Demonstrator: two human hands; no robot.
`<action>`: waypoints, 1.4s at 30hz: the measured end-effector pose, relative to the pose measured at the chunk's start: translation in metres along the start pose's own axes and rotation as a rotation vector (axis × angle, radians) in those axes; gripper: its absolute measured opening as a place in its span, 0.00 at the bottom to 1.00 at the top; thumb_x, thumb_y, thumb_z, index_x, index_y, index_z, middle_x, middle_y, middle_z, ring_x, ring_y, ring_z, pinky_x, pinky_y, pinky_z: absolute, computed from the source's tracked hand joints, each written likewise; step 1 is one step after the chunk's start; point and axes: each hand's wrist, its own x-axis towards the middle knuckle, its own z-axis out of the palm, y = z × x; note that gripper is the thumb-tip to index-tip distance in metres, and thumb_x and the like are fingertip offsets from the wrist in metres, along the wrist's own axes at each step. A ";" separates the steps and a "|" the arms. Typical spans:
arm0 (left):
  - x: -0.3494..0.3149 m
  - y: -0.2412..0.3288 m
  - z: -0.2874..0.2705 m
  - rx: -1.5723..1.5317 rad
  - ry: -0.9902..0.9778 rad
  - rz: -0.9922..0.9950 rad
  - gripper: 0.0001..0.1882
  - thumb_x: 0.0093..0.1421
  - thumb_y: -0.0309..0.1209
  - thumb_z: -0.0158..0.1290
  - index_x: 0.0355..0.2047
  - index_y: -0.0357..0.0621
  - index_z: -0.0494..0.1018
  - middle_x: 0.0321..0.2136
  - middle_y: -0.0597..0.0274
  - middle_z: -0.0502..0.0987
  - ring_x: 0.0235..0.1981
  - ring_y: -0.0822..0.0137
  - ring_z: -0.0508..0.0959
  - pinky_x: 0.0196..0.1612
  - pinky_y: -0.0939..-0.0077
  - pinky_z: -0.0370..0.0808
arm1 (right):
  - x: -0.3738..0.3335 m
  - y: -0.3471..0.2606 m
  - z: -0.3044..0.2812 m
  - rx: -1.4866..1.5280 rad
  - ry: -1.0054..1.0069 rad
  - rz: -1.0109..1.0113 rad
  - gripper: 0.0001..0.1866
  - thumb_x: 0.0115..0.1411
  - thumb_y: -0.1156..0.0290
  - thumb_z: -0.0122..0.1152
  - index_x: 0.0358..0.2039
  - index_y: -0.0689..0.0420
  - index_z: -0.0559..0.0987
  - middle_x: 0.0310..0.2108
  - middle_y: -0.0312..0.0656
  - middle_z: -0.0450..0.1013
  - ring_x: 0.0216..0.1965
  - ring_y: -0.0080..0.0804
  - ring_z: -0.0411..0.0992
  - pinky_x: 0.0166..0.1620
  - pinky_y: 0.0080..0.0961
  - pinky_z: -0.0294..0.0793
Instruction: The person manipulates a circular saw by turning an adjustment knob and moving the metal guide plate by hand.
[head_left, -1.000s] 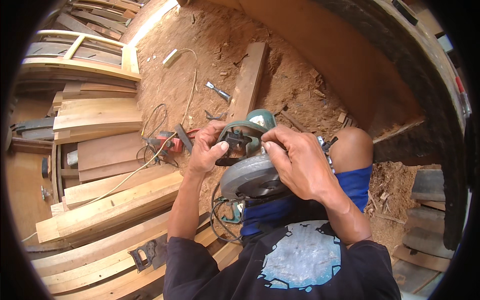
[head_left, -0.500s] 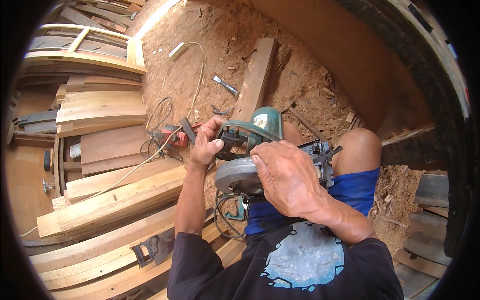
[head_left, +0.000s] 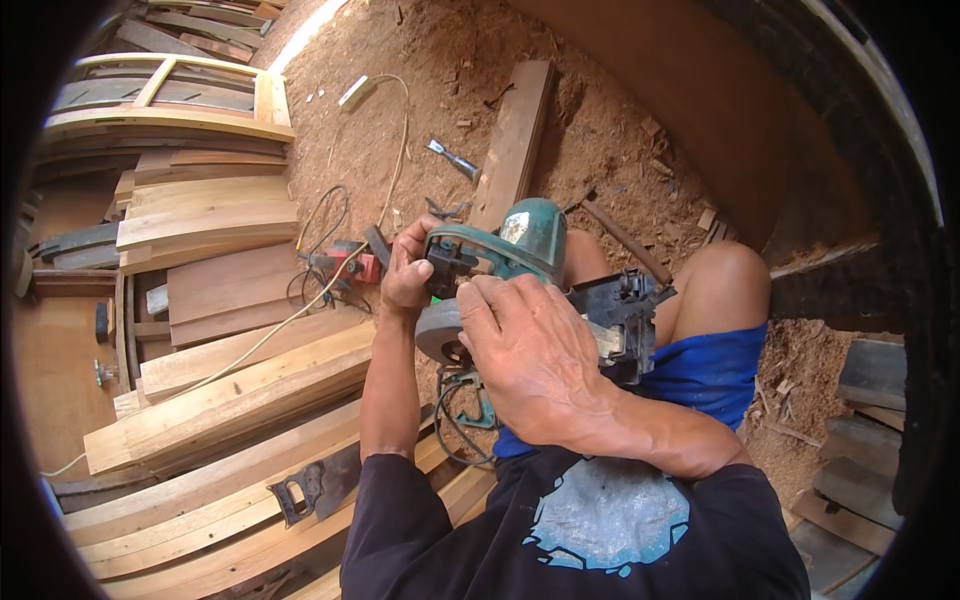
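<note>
A green circular saw with a dark base plate rests across my lap, tilted. My left hand is closed round the back end of its loop handle, thumb on the dark trigger area. Over the saw's body lies my right hand, fingers curled against the part below the handle. Just what those fingertips press is hidden. Part of the round grey blade guard shows beneath the right hand.
Planks are stacked at the left, with a handsaw on them. A red power tool, a chisel, a long board and a hammer lie on the sawdust-covered ground. A dark wooden structure curves along the right.
My right hand has slid left from over the guard toward the handle, its fingers now more curled. The saw has turned slightly and shifted a little left; my left hand keeps its grip.
</note>
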 end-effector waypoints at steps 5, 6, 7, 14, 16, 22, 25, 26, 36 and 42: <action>-0.001 -0.001 0.001 -0.011 0.024 -0.013 0.35 0.50 0.48 0.73 0.49 0.36 0.75 0.42 0.54 0.85 0.40 0.65 0.87 0.48 0.69 0.85 | 0.000 0.001 0.000 -0.009 -0.006 0.000 0.27 0.61 0.69 0.68 0.58 0.68 0.76 0.52 0.52 0.76 0.50 0.50 0.75 0.53 0.44 0.76; 0.000 -0.001 0.001 0.011 0.024 -0.012 0.36 0.50 0.49 0.73 0.50 0.35 0.75 0.42 0.55 0.85 0.40 0.65 0.86 0.48 0.69 0.85 | 0.000 0.002 0.001 -0.009 -0.004 0.000 0.27 0.61 0.69 0.68 0.58 0.68 0.76 0.52 0.52 0.76 0.50 0.50 0.75 0.53 0.44 0.76; -0.001 0.000 0.000 0.033 0.024 -0.011 0.36 0.50 0.49 0.73 0.51 0.35 0.76 0.42 0.55 0.85 0.40 0.65 0.86 0.48 0.70 0.85 | -0.001 0.003 0.003 -0.007 0.050 -0.031 0.27 0.56 0.71 0.66 0.55 0.69 0.76 0.48 0.51 0.75 0.47 0.48 0.74 0.50 0.42 0.75; -0.007 0.005 0.006 0.082 0.010 -0.031 0.38 0.50 0.48 0.73 0.53 0.33 0.76 0.43 0.57 0.84 0.43 0.68 0.85 0.51 0.71 0.82 | -0.001 -0.003 -0.011 0.036 -0.057 0.118 0.28 0.61 0.64 0.73 0.57 0.68 0.77 0.46 0.52 0.79 0.47 0.52 0.77 0.49 0.45 0.78; -0.010 0.012 0.017 0.151 0.018 -0.032 0.37 0.51 0.47 0.73 0.53 0.33 0.75 0.44 0.59 0.83 0.45 0.70 0.83 0.52 0.73 0.80 | 0.000 -0.002 -0.020 0.063 -0.070 0.144 0.28 0.62 0.63 0.72 0.56 0.68 0.78 0.44 0.53 0.79 0.47 0.52 0.77 0.49 0.45 0.78; -0.010 0.041 0.072 0.225 -0.039 -0.110 0.30 0.58 0.32 0.69 0.58 0.33 0.73 0.48 0.63 0.81 0.48 0.75 0.80 0.55 0.76 0.78 | 0.007 0.023 -0.052 0.213 -0.147 0.243 0.20 0.67 0.58 0.66 0.40 0.66 0.83 0.34 0.58 0.82 0.42 0.57 0.81 0.46 0.50 0.79; -0.006 0.046 0.098 0.292 -0.066 -0.186 0.27 0.63 0.27 0.65 0.61 0.33 0.72 0.49 0.63 0.81 0.50 0.74 0.80 0.57 0.75 0.77 | 0.001 0.035 -0.059 0.379 -0.028 0.391 0.15 0.66 0.63 0.65 0.37 0.66 0.85 0.27 0.56 0.81 0.32 0.53 0.83 0.40 0.48 0.78; -0.004 0.047 0.106 0.286 -0.070 -0.177 0.27 0.63 0.27 0.65 0.61 0.33 0.72 0.49 0.63 0.81 0.50 0.74 0.80 0.57 0.75 0.77 | -0.001 0.040 -0.061 0.367 -0.027 0.389 0.15 0.66 0.63 0.65 0.37 0.66 0.85 0.27 0.56 0.81 0.32 0.53 0.83 0.40 0.48 0.78; 0.010 0.052 0.135 0.380 -0.190 -0.200 0.27 0.67 0.30 0.64 0.63 0.36 0.70 0.51 0.62 0.78 0.53 0.73 0.77 0.60 0.72 0.74 | -0.014 0.072 -0.067 0.497 -0.058 0.487 0.11 0.62 0.67 0.71 0.33 0.62 0.82 0.24 0.48 0.78 0.28 0.35 0.79 0.36 0.37 0.76; 0.005 0.053 0.133 0.207 -0.147 -0.281 0.25 0.69 0.31 0.60 0.62 0.33 0.69 0.51 0.62 0.79 0.52 0.75 0.79 0.57 0.75 0.77 | -0.012 0.060 -0.071 0.438 -0.061 0.457 0.10 0.62 0.68 0.70 0.33 0.63 0.83 0.25 0.53 0.78 0.29 0.45 0.80 0.36 0.40 0.76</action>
